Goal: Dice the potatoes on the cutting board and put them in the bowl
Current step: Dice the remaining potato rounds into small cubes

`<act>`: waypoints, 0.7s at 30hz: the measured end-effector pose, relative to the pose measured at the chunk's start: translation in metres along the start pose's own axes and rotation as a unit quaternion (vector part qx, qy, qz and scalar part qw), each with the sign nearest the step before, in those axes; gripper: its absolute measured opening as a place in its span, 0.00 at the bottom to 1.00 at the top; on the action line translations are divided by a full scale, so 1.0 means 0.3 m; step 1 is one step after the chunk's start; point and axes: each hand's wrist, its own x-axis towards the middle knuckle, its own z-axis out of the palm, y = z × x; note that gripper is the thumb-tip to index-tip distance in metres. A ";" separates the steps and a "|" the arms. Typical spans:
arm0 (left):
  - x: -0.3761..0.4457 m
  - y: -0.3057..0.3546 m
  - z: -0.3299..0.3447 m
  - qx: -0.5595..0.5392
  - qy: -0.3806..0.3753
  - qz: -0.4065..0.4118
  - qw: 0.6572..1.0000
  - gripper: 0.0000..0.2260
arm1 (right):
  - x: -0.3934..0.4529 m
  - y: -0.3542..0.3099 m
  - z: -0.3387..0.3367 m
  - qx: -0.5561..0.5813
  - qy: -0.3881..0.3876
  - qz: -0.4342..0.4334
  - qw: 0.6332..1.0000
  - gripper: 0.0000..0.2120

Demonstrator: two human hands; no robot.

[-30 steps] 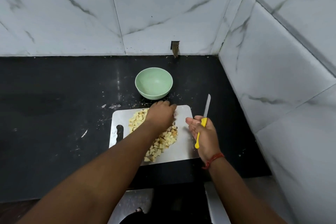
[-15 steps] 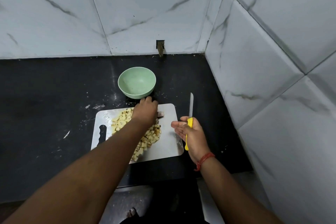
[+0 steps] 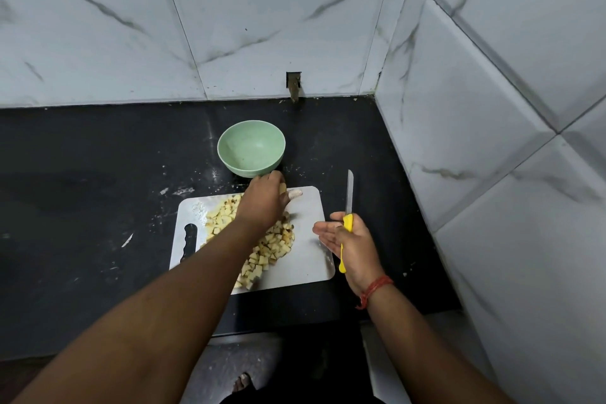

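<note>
Left hand [image 3: 264, 203] holds potato pieces [image 3: 267, 251] over the cutting board [image 3: 310, 259]; right hand [image 3: 349, 244] holds a knife [image 3: 349, 193].

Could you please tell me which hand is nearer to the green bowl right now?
Left. The left hand is at the green bowl's near edge, above the cutting board's far end. The right hand, holding the yellow-handled knife, sits off the board's right side, farther away.

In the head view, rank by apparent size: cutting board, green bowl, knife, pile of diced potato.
1. cutting board, clearly largest.
2. pile of diced potato, partly hidden by the left arm, so unsure against the bowl.
3. green bowl, similar spread.
4. knife, long but thinnest.
</note>
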 end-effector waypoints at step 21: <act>-0.067 0.052 0.046 -0.078 -0.029 0.092 0.992 0.13 | 0.082 0.014 0.033 -0.031 0.061 0.025 0.997 0.11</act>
